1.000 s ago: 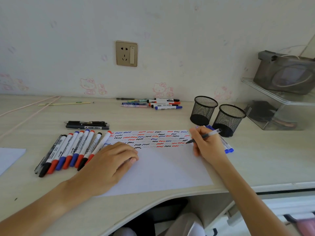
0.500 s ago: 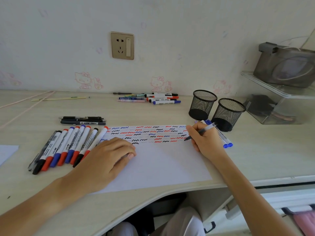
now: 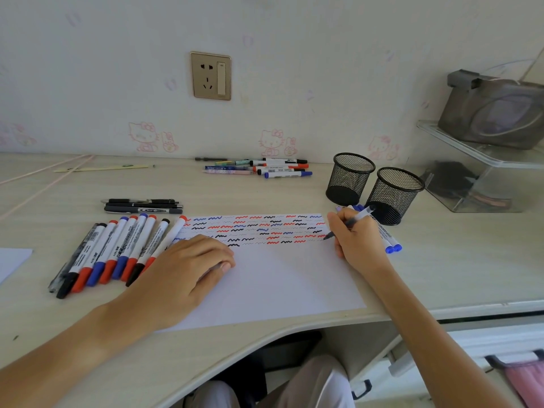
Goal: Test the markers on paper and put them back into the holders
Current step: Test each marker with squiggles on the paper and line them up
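Pen (image 3: pixel 350 223) barrel part-hidden by right hand (image 3: pixel 357 245)

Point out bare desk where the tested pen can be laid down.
Free: the strip between the black pens and the far marker pile; also right of the blue markers. Crowded: left of the paper, where the marker row lies.

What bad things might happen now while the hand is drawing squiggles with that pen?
The right hand writes with the pen right at the paper's edge, so the tip might slip onto the desk. The two blue markers lie just beside that wrist and might get nudged and roll. The left hand rests close to the squiggles; sliding up might smear fresh ink.
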